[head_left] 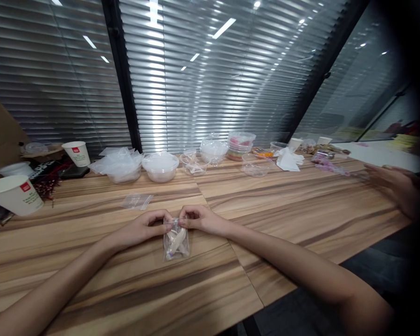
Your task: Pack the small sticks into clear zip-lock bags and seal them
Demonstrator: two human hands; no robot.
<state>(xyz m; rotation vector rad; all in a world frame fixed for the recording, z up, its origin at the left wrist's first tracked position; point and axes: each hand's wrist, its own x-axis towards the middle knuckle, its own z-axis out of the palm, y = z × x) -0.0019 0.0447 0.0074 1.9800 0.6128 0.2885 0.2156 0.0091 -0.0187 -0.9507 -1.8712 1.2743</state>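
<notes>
We find both hands at the middle of the bench [287, 200]. The left hand [143, 228] and right hand [205, 219] meet at the top edge of a small clear bag [177, 243].

Fingers: the left fingers [164, 227] are pressed together and pinch the bag's top left corner. The right fingers [186, 220] are curled and pinch its top right corner. The two sets of fingertips are just beside each other, with the bag's mouth between them.

Bag: it lies on the bench directly below the fingers, on the near side, with its lower end toward the person. It holds pale contents that we cannot identify.

Surroundings:
- A flat empty bag [136, 201] lies just beyond the left fingers, apart from them.
- Farther beyond the fingers, along the blinds, stand a lidded bowl [160, 167], a heap of clear plastic [119, 164] and stacked tubs [241, 144].
- Well to the left of the fingers stand a large paper cup [16, 195] and, behind it, a smaller cup [77, 153].
- Well to the right of the fingers, another person's hand [397, 184] is over the bench edge, its fingers spread.
</notes>
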